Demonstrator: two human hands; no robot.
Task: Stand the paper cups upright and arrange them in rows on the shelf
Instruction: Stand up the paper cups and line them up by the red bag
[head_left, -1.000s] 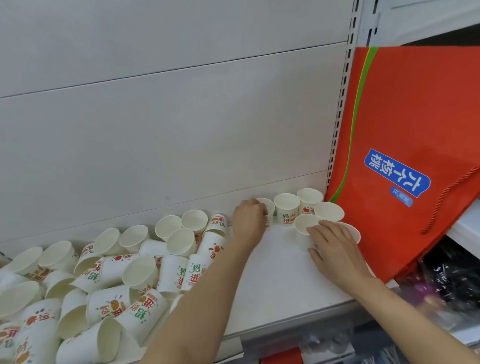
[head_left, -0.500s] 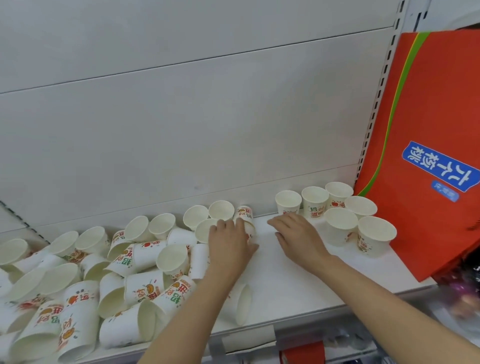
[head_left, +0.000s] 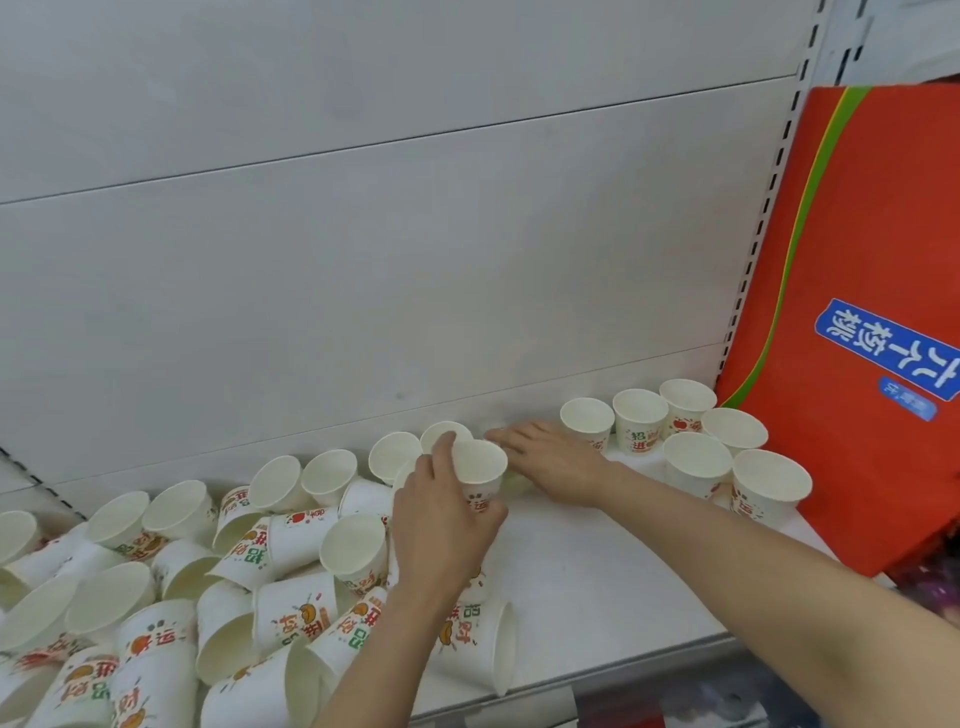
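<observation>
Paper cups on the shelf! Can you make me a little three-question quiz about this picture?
1. True or false: the left hand holds a paper cup.
2. How many cups stand upright beside the red bag: (a) three, (b) six, (c) ten?
3. Fill in: the pile of tipped cups lies to the ___ of the right hand.

Key: 1 true; 2 b; 3 left.
</observation>
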